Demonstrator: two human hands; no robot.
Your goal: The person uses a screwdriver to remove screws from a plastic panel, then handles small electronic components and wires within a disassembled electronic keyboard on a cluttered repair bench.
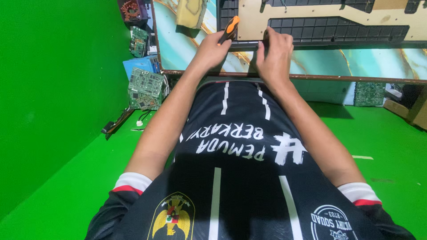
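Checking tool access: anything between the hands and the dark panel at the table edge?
Nothing visible. The left hand holds an orange-handled screwdriver against the dark panel; the right hand rests on its near edge.

Left hand (212,50) around orange-handled screwdriver (230,28), right hand (274,53) on black panel (338,31) edge

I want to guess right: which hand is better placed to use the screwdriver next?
Probably the left hand: its fingers already grip the orange-and-black screwdriver. The right hand rests on the dark panel's edge.
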